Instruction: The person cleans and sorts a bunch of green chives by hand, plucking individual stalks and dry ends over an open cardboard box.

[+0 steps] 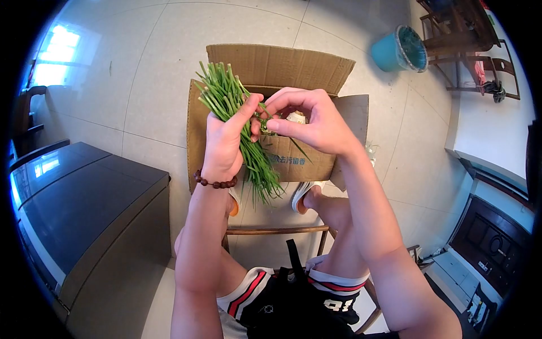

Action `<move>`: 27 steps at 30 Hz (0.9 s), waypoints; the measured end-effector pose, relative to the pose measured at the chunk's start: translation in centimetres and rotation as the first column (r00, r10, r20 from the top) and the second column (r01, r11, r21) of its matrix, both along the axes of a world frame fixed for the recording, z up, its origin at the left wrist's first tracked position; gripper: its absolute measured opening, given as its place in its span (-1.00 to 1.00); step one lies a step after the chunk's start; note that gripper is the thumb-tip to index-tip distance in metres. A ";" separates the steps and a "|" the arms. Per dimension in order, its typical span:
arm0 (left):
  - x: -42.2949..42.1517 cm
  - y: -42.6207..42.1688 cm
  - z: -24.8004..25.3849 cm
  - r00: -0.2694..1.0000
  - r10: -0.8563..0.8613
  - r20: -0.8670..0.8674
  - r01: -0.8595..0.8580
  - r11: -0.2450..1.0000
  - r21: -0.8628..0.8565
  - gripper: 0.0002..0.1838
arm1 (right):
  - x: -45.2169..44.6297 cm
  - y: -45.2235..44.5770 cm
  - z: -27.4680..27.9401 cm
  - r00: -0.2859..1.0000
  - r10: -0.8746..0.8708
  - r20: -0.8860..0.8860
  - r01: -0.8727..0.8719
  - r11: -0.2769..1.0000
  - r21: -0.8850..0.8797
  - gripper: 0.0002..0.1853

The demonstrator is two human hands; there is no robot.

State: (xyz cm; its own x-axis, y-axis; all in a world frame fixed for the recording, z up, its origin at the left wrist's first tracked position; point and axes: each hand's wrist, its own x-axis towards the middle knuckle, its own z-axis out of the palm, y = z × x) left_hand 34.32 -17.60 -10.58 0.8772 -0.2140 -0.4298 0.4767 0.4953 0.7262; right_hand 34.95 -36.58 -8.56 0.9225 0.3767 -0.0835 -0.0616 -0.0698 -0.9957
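My left hand [227, 138] is closed around a thick bunch of garlic chives [258, 164], the pale cut ends pointing up and away and the thin leaf tips hanging down toward me. Beside it, my right hand [316, 121] has thumb and fingers pinched on a few thin green strands [299, 148], one trailing out below the thumb. Both hands are over an open cardboard box [322, 166] with blue printed characters on its near flap. Something whitish [296, 117] shows inside the box, partly hidden by my right hand.
A blue bin [389, 52] with a plastic liner stands at the back right, near wooden furniture [457, 42]. To my left is a dark, glossy-topped cabinet [90, 192]. A wooden stool's bar [276, 230] runs below me. Pale tiles [152, 101] cover the floor.
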 end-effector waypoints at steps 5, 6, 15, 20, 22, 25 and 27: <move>0.0 -0.3 0.6 1.000 0.025 0.008 -0.026 0.996 0.084 -0.82 | -0.2 0.9 -0.4 0.992 -0.092 -0.086 0.094 0.995 0.021 -0.85; 0.0 -0.3 0.5 1.000 0.026 0.008 -0.026 0.996 0.084 -0.82 | -0.1 0.9 -0.5 0.992 -0.092 -0.086 0.094 0.995 0.021 -0.85; 0.2 0.0 0.1 0.983 0.156 0.093 -0.166 0.981 0.102 -0.84 | 0.1 0.6 -0.4 0.990 -0.073 -0.120 0.069 0.997 -0.037 -0.85; 0.4 0.7 -0.3 0.980 0.178 0.093 -0.185 0.979 0.081 -0.81 | 0.2 0.4 -0.3 0.992 -0.056 -0.114 0.050 0.997 -0.051 -0.83; 0.7 1.4 -0.4 0.974 0.222 0.047 -0.221 0.975 -0.020 -0.80 | 0.3 -0.1 0.3 0.976 -0.044 -0.213 0.028 0.996 -0.080 -0.84; 1.5 3.4 -0.9 0.970 0.242 0.014 -0.237 0.958 -0.160 -0.79 | 0.2 -1.2 0.5 0.955 -0.040 -0.294 0.044 0.999 0.008 -0.89; 1.7 4.2 -0.8 0.963 0.267 0.039 -0.258 0.955 -0.148 -0.81 | 0.2 -1.8 0.6 0.960 -0.039 -0.279 0.078 0.989 0.127 -0.88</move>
State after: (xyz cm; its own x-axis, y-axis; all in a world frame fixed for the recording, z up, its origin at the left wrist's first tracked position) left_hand 36.02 -13.43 -11.34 0.9330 -0.0271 -0.3589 0.2754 0.6960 0.6631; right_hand 35.13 -38.42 -8.00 0.8918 0.3481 -0.2890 -0.3342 0.0763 -0.9394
